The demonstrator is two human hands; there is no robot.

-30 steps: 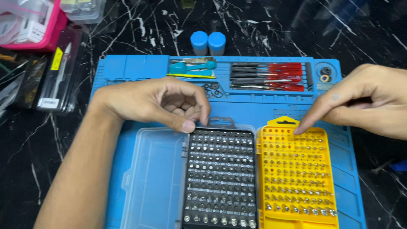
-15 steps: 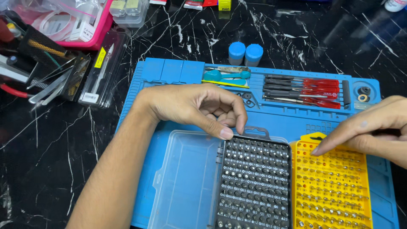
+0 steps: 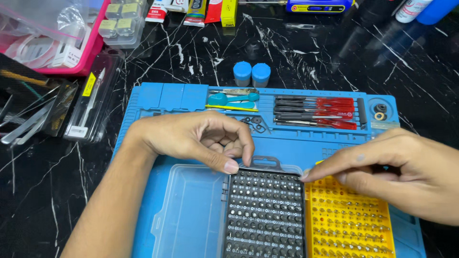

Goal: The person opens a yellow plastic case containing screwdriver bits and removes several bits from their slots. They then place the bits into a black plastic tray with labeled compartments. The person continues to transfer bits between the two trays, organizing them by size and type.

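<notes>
Your left hand [image 3: 201,138] curls, thumb on the far edge of the black bit tray [image 3: 265,212]. Your right hand [image 3: 392,169] points its fingers at the yellow bit tray [image 3: 349,224] corner; it seems to hold nothing. Both trays look full, no bit out yet.

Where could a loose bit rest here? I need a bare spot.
Free: the open clear lid left of the black bit tray. Crowded: the blue mat's top row, with red screwdrivers.

The black bit tray [image 3: 265,215] and yellow bit tray [image 3: 346,224] are cut off at the bottom. The right hand [image 3: 397,169] hides the yellow tray's top corner.
</notes>
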